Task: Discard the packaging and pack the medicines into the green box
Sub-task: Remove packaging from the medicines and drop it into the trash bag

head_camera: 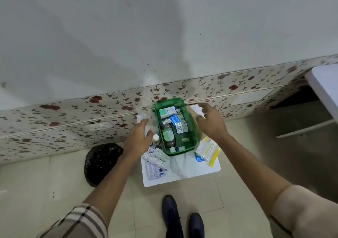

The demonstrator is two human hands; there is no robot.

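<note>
The green box (190,128) stands on a small white table (192,173) against the flowered wall. It holds a white-green carton (167,111), blue and silver blister packs (180,124) and a dark bottle (168,135). My left hand (138,141) is just left of the box, closed on a blurred, clear piece of plastic packaging (145,109) that rises above it. My right hand (210,122) hovers at the box's right side with fingers spread and nothing in it. More blister packs (155,158) lie left of the box, beside a small white-capped bottle (156,138). A yellow-white packet (208,150) lies to the right.
A black rubbish bag (100,162) sits on the floor left of the table. A crumpled white bag (178,164) lies in front of the box. My dark shoes (172,215) stand just before the table. Another white table's edge (325,84) shows far right.
</note>
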